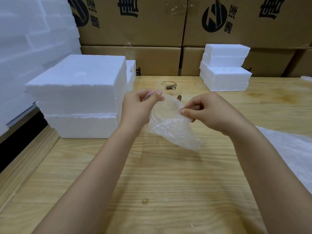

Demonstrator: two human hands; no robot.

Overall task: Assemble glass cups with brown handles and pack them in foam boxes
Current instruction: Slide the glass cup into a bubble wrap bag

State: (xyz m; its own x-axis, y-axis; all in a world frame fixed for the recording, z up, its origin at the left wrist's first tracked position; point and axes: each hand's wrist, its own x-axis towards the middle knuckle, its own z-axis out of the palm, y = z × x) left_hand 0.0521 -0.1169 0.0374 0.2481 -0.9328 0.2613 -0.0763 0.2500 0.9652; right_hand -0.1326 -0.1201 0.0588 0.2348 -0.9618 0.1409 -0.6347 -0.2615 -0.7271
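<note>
I hold a bubble-wrap bag (173, 130) above the wooden table, with a clear glass cup (164, 109) partly inside it. My left hand (140, 107) pinches the bag's upper left edge. My right hand (207, 112) pinches the bag's right edge together with a brown handle (195, 108) that sticks out toward it. Behind the bag, another glass cup with a brown handle (169, 87) lies on the table, and the tip of another brown handle (179, 97) shows just over the bag's rim.
A stack of white foam boxes (79, 97) stands at the left, a smaller stack (225, 67) at the back right. Cardboard cartons (152, 22) wall off the back. More foam pieces (25, 39) pile at far left. White foam sheet (290, 152) lies at the right edge.
</note>
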